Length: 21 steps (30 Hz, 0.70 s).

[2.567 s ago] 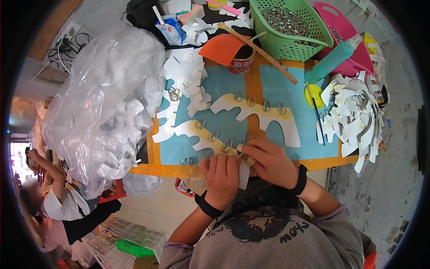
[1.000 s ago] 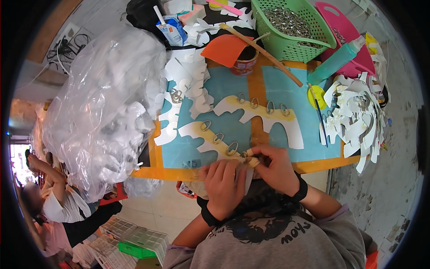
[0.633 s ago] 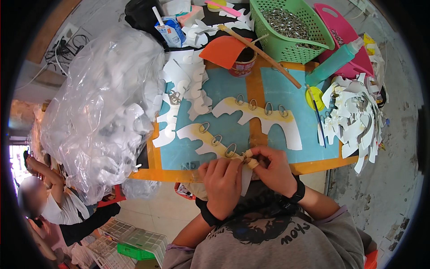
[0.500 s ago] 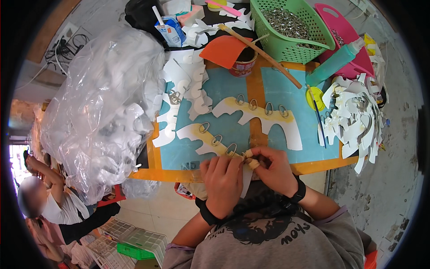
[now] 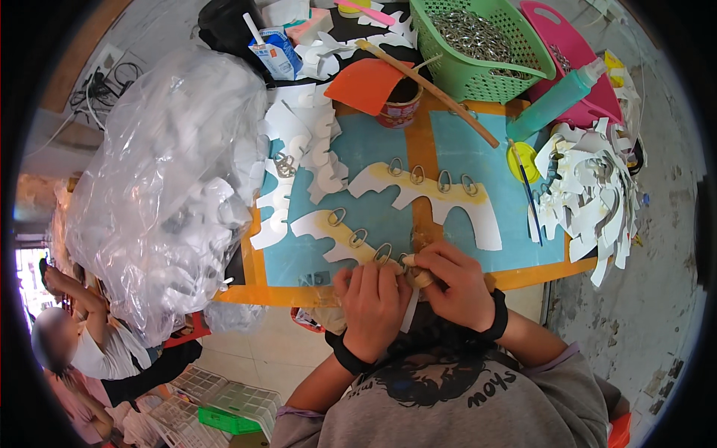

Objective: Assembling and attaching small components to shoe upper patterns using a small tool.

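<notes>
Both hands meet at the near edge of the worktop [image 5: 523, 276]. The left hand [image 5: 371, 300] lies knuckles up, fingers curled and pressed down on the near end of a white cut-out shape [image 5: 340, 237], holding it flat. The right hand [image 5: 453, 282], touching it on the right, pinches a small tan piece [image 5: 418, 277] between thumb and fingertips; it looks like a short stub or applicator, though it is too small to tell for sure. Just beyond the fingertips, a row of wire clips [image 5: 358, 237] sits along a yellowish glue-like streak on the shape, so the step in hand seems to be fixing another clip at its near end. The next move likely calls for keeping the shape pinned while the clip is pressed squarely into the streak. Further out from the right hand lies a second white cut-out [image 5: 448, 201] with four clips. Far to the right is a heap of cut-outs [image 5: 590, 201], beyond it a teal bottle [image 5: 556, 101] and a green basket [image 5: 478, 41] of metal clips. Far left of the left hand bulges a clear plastic bag [image 5: 172, 187].
</notes>
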Tool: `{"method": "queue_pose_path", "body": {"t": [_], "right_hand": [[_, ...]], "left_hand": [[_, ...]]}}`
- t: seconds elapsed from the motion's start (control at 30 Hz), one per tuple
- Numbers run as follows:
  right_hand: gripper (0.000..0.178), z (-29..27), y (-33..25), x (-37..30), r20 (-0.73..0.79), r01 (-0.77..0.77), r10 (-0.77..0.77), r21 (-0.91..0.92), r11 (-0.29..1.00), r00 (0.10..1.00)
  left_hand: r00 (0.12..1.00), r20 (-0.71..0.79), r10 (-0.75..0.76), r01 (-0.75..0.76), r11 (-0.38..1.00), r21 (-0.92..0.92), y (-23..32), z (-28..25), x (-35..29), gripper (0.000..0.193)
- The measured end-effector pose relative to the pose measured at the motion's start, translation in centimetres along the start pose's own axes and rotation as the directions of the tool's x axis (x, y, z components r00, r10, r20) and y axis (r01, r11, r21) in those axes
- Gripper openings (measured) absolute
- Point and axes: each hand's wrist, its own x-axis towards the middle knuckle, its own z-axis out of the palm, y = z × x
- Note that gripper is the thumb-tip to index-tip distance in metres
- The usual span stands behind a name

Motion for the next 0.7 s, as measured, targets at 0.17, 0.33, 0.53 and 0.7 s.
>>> {"method": "queue_pose_path", "body": {"t": [0.17, 0.33, 0.53, 0.7], "right_hand": [[0.031, -0.5, 0.9, 0.5, 0.097, 0.175, -0.161, -0.151, 0.973, 0.982], [0.028, -0.9, 1.5, 0.8, 0.142, 0.2, -0.197, -0.004, 0.98, 0.97], [0.032, -1.5, 0.7, 0.7, 0.155, 0.152, -0.156, 0.04, 0.988, 0.975], [0.033, -1.6, 0.8, 0.7, 0.177, 0.34, -0.314, -0.15, 0.928, 0.933]], "left_hand": [[1.0, -0.016, 0.027, -0.026, 0.999, 0.035, -0.1, -0.1, -0.9, 0.017], [0.997, -0.02, 0.073, -0.071, 0.995, 0.065, 0.0, -0.1, -1.6, 0.018], [0.996, -0.023, 0.081, -0.079, 0.993, 0.084, 0.1, -0.2, -1.8, 0.018], [0.997, -0.011, 0.083, -0.082, 0.993, 0.089, 0.1, -0.3, -2.0, 0.018]]}}
